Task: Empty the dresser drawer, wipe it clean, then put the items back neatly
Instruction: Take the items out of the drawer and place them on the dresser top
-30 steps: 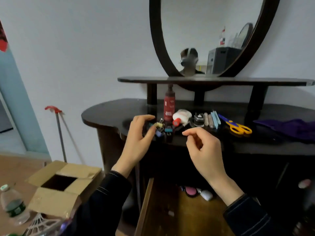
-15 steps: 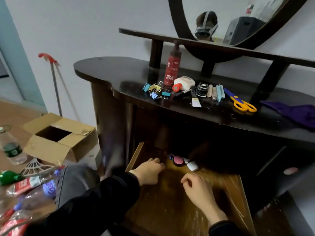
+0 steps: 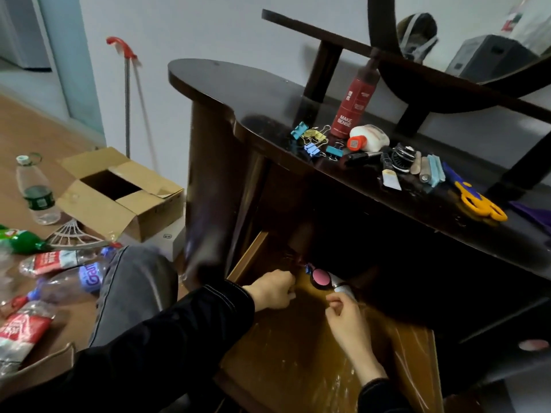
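The dresser drawer (image 3: 298, 362) is pulled out below me, and its brown wooden floor is mostly bare. At its back lie a round pink-topped item (image 3: 320, 278), a small white tube (image 3: 343, 289) and some tiny blue bits. My left hand (image 3: 272, 289) rests in the drawer's back left with its fingers curled under; what they hold is hidden. My right hand (image 3: 347, 318) pinches the near end of the white tube. On the dresser top (image 3: 238, 93) lie binder clips (image 3: 313, 141), a red bottle (image 3: 354, 105), a white glue bottle (image 3: 369, 138) and yellow-handled scissors (image 3: 480, 204).
A purple cloth (image 3: 533, 213) lies at the top's right edge. An open cardboard box (image 3: 119, 189), plastic bottles (image 3: 38, 192) and crushed bottles sit on the floor to the left. My knee (image 3: 134, 281) is beside the drawer. A mirror (image 3: 465, 40) stands above.
Both hands came down from the binder clips on the dresser top into the drawer, then reached further back toward the items there. My view tilted down and moved closer.
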Available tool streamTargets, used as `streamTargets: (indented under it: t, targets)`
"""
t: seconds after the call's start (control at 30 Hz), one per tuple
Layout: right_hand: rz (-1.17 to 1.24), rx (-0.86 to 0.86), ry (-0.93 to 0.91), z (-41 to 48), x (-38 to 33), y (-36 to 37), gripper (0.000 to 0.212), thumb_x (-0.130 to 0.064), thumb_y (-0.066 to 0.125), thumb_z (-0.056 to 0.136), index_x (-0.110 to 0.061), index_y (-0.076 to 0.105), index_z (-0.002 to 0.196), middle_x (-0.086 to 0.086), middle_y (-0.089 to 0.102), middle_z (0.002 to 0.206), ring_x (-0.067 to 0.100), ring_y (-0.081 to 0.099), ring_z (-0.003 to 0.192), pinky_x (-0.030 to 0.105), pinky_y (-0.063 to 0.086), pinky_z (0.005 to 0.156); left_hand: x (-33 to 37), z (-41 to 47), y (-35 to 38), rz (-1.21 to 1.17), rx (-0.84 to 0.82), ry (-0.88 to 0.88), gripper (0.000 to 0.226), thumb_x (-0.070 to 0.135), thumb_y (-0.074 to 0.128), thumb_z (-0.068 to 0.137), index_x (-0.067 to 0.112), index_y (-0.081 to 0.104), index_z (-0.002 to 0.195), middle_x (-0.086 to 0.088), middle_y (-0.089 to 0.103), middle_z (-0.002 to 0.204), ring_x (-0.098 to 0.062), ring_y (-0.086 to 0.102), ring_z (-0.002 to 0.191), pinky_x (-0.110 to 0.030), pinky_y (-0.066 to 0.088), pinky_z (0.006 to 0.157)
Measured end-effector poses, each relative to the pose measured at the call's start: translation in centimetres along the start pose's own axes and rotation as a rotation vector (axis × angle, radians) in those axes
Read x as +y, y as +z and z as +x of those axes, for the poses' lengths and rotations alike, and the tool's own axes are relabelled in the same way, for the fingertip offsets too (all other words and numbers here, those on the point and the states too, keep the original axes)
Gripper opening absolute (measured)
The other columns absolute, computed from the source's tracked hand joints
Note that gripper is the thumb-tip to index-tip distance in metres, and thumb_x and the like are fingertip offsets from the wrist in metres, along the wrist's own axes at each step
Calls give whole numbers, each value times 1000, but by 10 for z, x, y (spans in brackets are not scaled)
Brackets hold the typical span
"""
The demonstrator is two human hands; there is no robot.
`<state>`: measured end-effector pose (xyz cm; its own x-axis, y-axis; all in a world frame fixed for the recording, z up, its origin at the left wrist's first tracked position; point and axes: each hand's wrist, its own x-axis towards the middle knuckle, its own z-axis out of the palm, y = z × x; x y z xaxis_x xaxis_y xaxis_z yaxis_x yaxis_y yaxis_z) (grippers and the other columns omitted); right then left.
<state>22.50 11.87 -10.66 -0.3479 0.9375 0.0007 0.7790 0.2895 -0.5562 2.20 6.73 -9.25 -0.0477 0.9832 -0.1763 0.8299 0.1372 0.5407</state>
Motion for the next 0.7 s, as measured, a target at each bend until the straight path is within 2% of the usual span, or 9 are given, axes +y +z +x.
streamTargets:
  t: [0.07, 0.1, 0.17, 0.2, 0.3, 0.37, 0.47, 0.57, 0.7]
  targets:
    - [-81, 39, 10, 21, -4, 6, 31, -22, 62, 98, -29, 59, 128, -5, 61, 117, 15, 64, 97, 28, 53, 75, 1, 1, -5, -89, 72, 24, 11, 15, 57, 96, 8, 62, 102, -6, 63, 102, -23, 62, 88, -29, 48, 69]
    - [-130, 55, 20, 32, -6, 9, 31, -24, 62, 98, -24, 60, 129, -2, 65, 112, 16, 66, 94, 28, 52, 73, 1, 0, -6, -103, 106, 33, 7, 14, 57, 95, 9, 60, 99, -5, 60, 99, -22, 59, 86, -27, 44, 66]
    - [-246, 30, 12, 51, -10, 15, 25, -29, 60, 99, -19, 64, 121, -5, 65, 85, 11, 64, 77, 29, 54, 71, 1, 0, -9, -109, 145, 37, 1, 10, 55, 94, 12, 55, 94, -3, 55, 99, -21, 56, 87, -26, 40, 66]
    - [-308, -1, -6, 59, -12, 19, 25, -30, 59, 99, -20, 64, 122, -7, 64, 81, 10, 65, 77, 31, 55, 76, 0, 0, -9, -109, 149, 34, 4, 10, 55, 94, 13, 53, 93, -3, 53, 100, -22, 57, 88, -27, 41, 67]
    - [-481, -95, -52, 72, -14, 31, 48, -20, 58, 97, -31, 48, 143, 0, 70, 117, 23, 65, 113, 44, 51, 97, -1, 1, -10, -117, 139, 27, 6, 10, 55, 94, 15, 50, 94, -6, 54, 105, -26, 58, 93, -29, 41, 68]
    - [-606, -63, -69, 72, -12, 37, 58, -16, 59, 95, -35, 41, 147, -1, 69, 122, 23, 65, 115, 47, 51, 97, -1, 1, -8, -115, 129, 34, 8, 10, 54, 94, 16, 49, 94, -7, 55, 106, -25, 57, 90, -29, 40, 67]
    - [-648, -26, -98, 68, -6, 42, 62, -15, 61, 93, -34, 38, 147, 0, 65, 127, 22, 62, 118, 46, 47, 101, 0, 2, -8, -121, 129, 59, 7, 12, 55, 95, 16, 50, 94, -4, 53, 100, -20, 53, 83, -24, 35, 61]
    - [-644, -112, -112, 70, -6, 39, 60, -14, 61, 93, -29, 37, 146, 3, 60, 133, 24, 59, 122, 43, 43, 102, 1, 2, -6, -119, 124, 61, 1, 11, 54, 95, 12, 55, 96, -4, 53, 98, -19, 52, 80, -22, 32, 55]
    - [-638, -177, -108, 72, -10, 37, 59, -15, 61, 95, -25, 36, 147, 3, 55, 141, 26, 57, 127, 46, 43, 104, -1, 2, -4, -84, 123, 34, 8, 13, 55, 95, 7, 58, 101, -6, 57, 100, -22, 55, 83, -27, 39, 61]
